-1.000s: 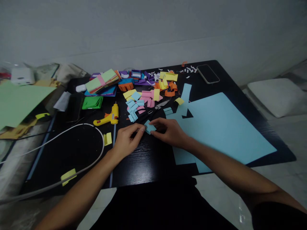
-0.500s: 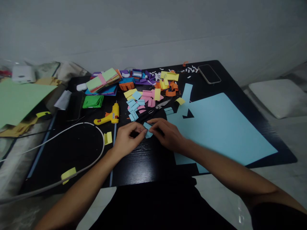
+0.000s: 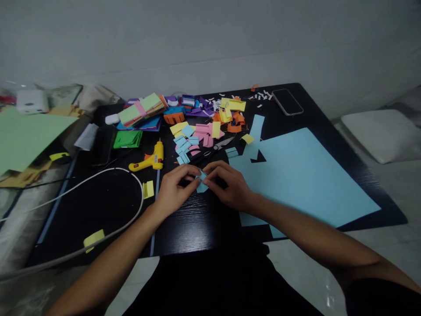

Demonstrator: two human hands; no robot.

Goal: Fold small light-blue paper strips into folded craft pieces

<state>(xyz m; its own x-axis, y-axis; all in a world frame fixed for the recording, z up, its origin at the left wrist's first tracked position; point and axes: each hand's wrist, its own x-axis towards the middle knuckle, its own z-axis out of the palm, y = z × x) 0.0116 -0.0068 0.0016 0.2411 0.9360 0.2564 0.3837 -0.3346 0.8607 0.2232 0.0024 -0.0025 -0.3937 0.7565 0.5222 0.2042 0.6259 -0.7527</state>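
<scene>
Between both hands is a small blue paper piece, pinched at its edges and partly hidden by fingers. My left hand grips its left side with thumb and fingertips. From the other side my right hand pinches it the same way. Just beyond the hands lie several folded blue paper pieces and a pair of scissors. A large blue paper sheet, with a cut notch, spreads out beside and under my right forearm.
A yellow glue gun lies left of the hands, near a looping white cable. Pink paper pieces, orange paper pieces and a banded paper stack sit farther back. A phone rests back right.
The fingertips of both hands have drawn closer together over the blue paper piece, covering more of its upper part. The piece has turned slightly. Other things stay where they were.
</scene>
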